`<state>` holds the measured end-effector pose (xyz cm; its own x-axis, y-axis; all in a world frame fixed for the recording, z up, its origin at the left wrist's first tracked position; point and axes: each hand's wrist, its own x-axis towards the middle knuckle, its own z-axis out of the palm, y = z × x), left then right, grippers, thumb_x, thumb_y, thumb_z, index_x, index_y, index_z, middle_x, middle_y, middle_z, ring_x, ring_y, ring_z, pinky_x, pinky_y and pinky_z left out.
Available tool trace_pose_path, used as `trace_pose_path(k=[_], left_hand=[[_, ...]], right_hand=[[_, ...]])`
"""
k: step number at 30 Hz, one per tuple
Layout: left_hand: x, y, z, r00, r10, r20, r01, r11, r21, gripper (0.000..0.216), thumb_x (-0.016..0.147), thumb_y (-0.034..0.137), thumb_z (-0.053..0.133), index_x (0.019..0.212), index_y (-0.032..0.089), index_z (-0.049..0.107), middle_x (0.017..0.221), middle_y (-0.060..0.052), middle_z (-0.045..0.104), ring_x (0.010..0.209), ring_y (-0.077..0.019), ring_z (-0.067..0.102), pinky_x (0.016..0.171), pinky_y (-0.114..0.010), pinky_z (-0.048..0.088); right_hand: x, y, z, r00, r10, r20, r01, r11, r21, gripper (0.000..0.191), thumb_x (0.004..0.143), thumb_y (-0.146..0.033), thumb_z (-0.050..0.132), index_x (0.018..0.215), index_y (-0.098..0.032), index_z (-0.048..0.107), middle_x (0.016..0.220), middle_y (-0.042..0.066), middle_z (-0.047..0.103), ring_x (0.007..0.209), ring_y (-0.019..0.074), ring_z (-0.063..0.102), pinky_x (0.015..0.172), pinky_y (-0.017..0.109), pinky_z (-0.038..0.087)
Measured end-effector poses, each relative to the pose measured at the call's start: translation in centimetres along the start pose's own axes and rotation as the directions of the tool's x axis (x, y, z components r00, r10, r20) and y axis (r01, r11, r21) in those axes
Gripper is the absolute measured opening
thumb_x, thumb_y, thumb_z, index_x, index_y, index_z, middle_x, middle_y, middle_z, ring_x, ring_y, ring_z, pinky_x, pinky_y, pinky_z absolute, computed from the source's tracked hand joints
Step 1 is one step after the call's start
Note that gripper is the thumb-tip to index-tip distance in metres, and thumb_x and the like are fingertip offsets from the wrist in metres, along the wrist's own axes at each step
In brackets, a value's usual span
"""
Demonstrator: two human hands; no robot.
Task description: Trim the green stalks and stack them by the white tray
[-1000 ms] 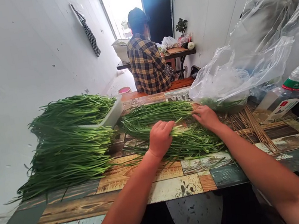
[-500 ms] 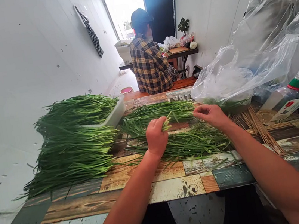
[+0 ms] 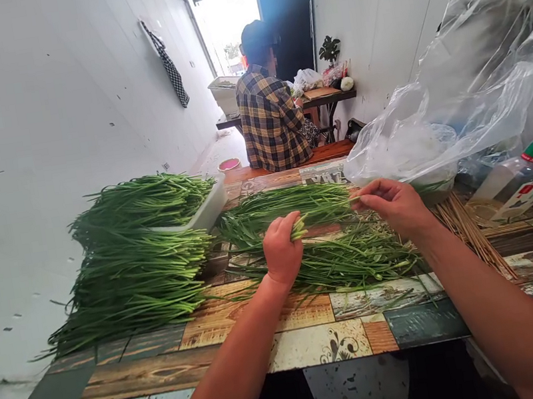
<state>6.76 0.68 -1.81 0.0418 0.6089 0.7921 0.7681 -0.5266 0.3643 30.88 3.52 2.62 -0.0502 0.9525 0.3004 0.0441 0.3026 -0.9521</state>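
Note:
My left hand is closed in a fist around a small bunch of garlic chives, its pale cut ends poking out past the thumb. My right hand pinches thin chive stalks between thumb and fingertips, at the right end of a flat pile of chives. In front of both hands lies a looser, tangled heap of chives. To the left, thick sheaves of chives lie with their stem ends facing right; some rest in a white plastic tub.
On the right are a clear plastic bag, wooden skewers and a plastic jar with a green-and-red label. Beyond the patchwork-patterned table, a person in a plaid shirt sits at another table.
My right hand has shifted slightly right, and thin stalks now show in its pinch. The left hand keeps its bunch in nearly the same spot. The whole view has tilted a little.

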Motion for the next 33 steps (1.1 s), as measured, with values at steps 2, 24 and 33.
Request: trace_pose_path(k=[2, 24, 33], left_hand=[[0.1, 0.2, -0.1, 0.999, 0.01, -0.032, -0.011, 1.0, -0.028, 0.027, 0.087, 0.012, 0.047, 0.108, 0.019, 0.064, 0.094, -0.006, 0.069, 0.086, -0.0163, 0.061, 0.079, -0.029, 0.05], [-0.3, 1.5, 0.2, 0.929, 0.133, 0.345, -0.146, 0.989, 0.013, 0.027, 0.08, 0.011, 0.048, 0.099, 0.02, 0.065, 0.087, -0.004, 0.07, 0.082, -0.02, 0.058, 0.077, -0.036, 0.038], [-0.1, 1.6, 0.0, 0.891, 0.16, 0.424, -0.201, 0.978, 0.054, 0.026, 0.08, 0.009, 0.049, 0.095, 0.021, 0.066, 0.083, -0.003, 0.068, 0.08, -0.0196, 0.056, 0.074, -0.035, 0.037]], right_hand=[[0.0, -0.4, 0.0, 1.0, 0.003, -0.009, -0.003, 1.0, 0.0, 0.032, 0.066, -0.046, 0.075, 0.076, -0.018, 0.063, 0.073, 0.004, 0.071, 0.067, 0.0172, 0.067, 0.069, 0.033, 0.055], [0.2, 3.3, 0.4, 0.978, 0.037, 0.206, 0.081, 0.839, -0.538, 0.036, 0.078, -0.05, 0.059, 0.073, -0.017, 0.072, 0.059, 0.0, 0.062, 0.056, 0.0139, 0.051, 0.051, 0.026, 0.036], [-1.6, 0.5, 2.8, 0.858, -0.203, 0.472, 0.473, 0.671, -0.571, 0.025, 0.084, -0.039, 0.056, 0.081, -0.021, 0.073, 0.083, 0.008, 0.067, 0.078, 0.0192, 0.059, 0.071, 0.03, 0.043]])
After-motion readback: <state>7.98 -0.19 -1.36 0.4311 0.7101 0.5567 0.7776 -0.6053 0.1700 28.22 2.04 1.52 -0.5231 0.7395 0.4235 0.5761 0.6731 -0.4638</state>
